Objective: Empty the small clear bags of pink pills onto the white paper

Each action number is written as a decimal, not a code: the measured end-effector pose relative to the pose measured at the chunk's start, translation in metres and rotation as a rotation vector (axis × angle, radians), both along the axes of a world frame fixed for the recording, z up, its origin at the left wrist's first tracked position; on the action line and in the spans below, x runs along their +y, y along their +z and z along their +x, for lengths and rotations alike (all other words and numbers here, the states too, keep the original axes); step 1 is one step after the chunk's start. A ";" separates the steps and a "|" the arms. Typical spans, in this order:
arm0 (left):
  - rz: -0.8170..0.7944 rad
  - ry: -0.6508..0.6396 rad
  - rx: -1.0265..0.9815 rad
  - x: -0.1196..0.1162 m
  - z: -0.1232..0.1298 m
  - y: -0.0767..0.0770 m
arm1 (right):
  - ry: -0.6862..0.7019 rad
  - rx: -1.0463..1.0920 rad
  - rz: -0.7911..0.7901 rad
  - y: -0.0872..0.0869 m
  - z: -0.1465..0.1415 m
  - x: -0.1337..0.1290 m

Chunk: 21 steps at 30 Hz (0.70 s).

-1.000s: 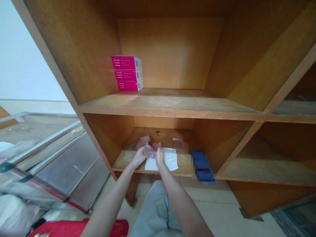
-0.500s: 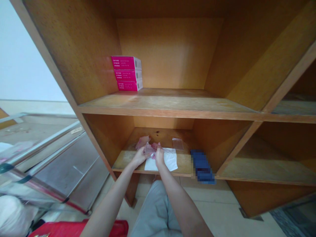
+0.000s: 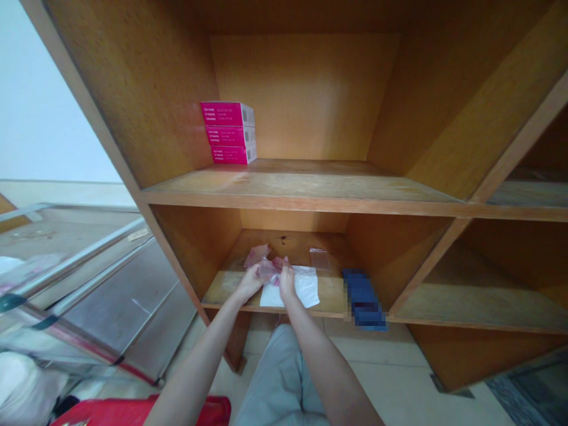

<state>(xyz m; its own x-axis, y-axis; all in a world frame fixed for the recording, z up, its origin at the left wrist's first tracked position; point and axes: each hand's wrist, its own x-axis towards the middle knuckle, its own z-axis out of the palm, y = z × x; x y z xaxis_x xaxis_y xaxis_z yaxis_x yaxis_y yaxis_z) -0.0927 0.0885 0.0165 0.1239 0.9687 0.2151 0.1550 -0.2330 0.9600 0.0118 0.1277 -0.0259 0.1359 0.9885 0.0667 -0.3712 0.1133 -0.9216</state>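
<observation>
Between my hands is a small clear plastic bag (image 3: 267,269) with pinkish contents too small to make out. My left hand (image 3: 251,281) is closed on the bag's left side. My right hand (image 3: 286,279) pinches at its right side, beside some dark pink bits. Under the hands, a white paper sheet (image 3: 305,287) lies on the lower shelf. Just behind my left hand rests another pinkish clear bag (image 3: 257,254). A flat, clear plastic bag (image 3: 319,258) lies farther right on the same shelf.
Three pink boxes (image 3: 228,136) are stacked on the upper shelf (image 3: 310,180). A blurred dark blue item (image 3: 364,299) overhangs the lower shelf's front edge at right. At left stands a metal-framed rack (image 3: 110,296). A red object (image 3: 115,411) is at the lower left.
Hardly anything differs. Both hands stay at the same spot over the paper, and the bag between them has shifted only slightly.
</observation>
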 end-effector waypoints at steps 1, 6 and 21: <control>-0.006 0.008 0.005 0.000 0.000 0.000 | 0.000 0.000 0.002 0.001 0.000 0.000; -0.036 0.064 -0.020 -0.002 0.002 -0.001 | -0.014 -0.014 0.006 0.005 0.001 -0.004; 0.026 0.078 0.015 0.001 0.005 -0.007 | -0.029 -0.033 0.015 0.007 0.002 -0.004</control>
<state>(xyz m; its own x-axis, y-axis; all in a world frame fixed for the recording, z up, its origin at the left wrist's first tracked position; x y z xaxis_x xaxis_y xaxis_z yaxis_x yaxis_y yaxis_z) -0.0876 0.0892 0.0099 0.0520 0.9697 0.2386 0.1876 -0.2442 0.9514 0.0134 0.1237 -0.0192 0.1619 0.9830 0.0865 -0.3373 0.1375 -0.9313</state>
